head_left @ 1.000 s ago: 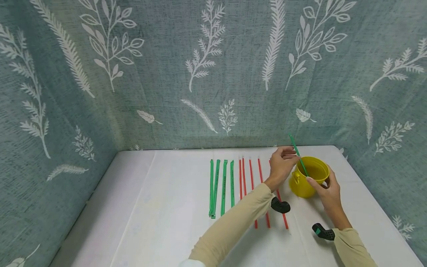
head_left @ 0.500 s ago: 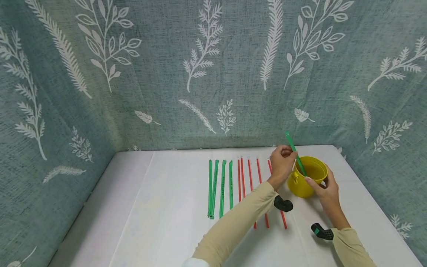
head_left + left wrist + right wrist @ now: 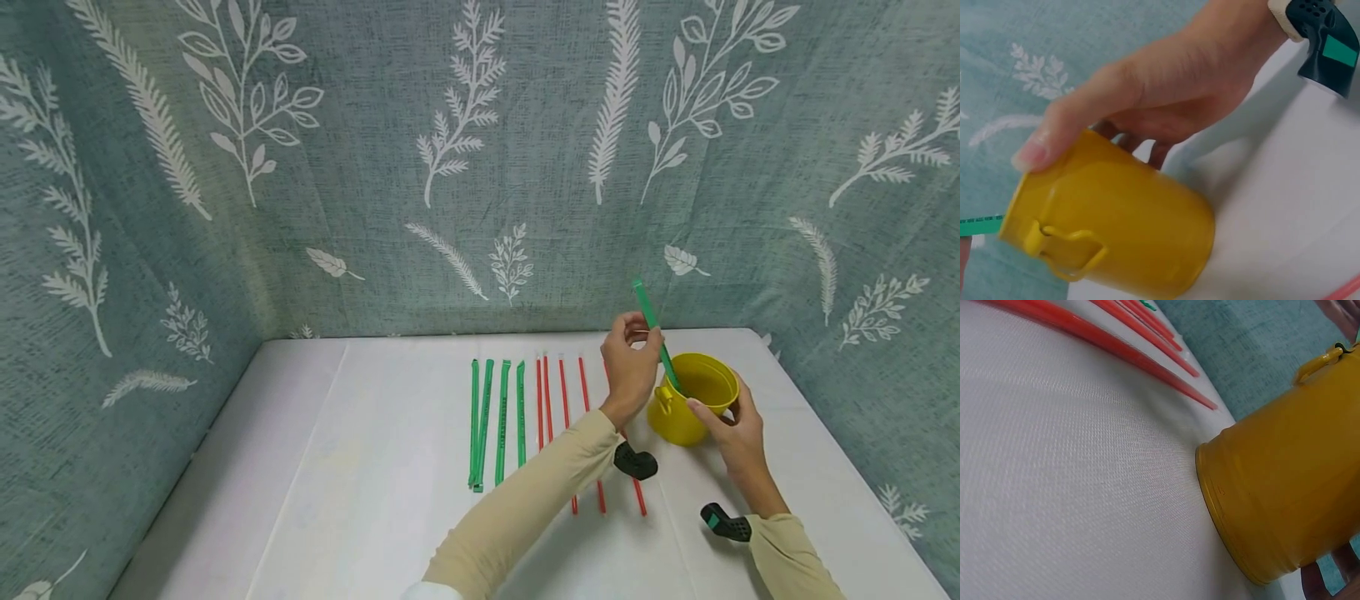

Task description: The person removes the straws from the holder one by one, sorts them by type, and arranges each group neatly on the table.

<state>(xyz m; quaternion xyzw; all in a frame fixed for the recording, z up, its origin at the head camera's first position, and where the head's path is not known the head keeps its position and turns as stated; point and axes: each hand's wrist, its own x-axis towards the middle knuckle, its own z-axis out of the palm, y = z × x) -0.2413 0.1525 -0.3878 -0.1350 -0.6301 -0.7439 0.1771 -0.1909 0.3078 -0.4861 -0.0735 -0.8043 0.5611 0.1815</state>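
A green-wrapped straw [image 3: 647,307], printed with small lettering, is pinched between the thumb and fingers of my left hand [image 3: 630,367]. It leans to the left, its lower end at the near left rim of a yellow bucket [image 3: 678,422]. My right hand [image 3: 744,437] grips that bucket from the right. In the left wrist view the right thumb lies over the rim of the bucket [image 3: 1135,219], and the straw [image 3: 982,225] shows at the left edge. Seen from the right wrist, the bucket [image 3: 1291,481] stands at the right, its inside hidden.
Several green-wrapped straws [image 3: 502,421] lie side by side on the white table [image 3: 360,467]. To their right is a row of red straws [image 3: 585,387], partly covered by my left forearm [image 3: 517,508]. A patterned grey-green curtain [image 3: 375,167] surrounds the table.
My left hand has shifted slightly up and left, drawing the green-wrapped straw higher, with its lower end now nearer the rim. The right hand and the bucket stay about where they were.
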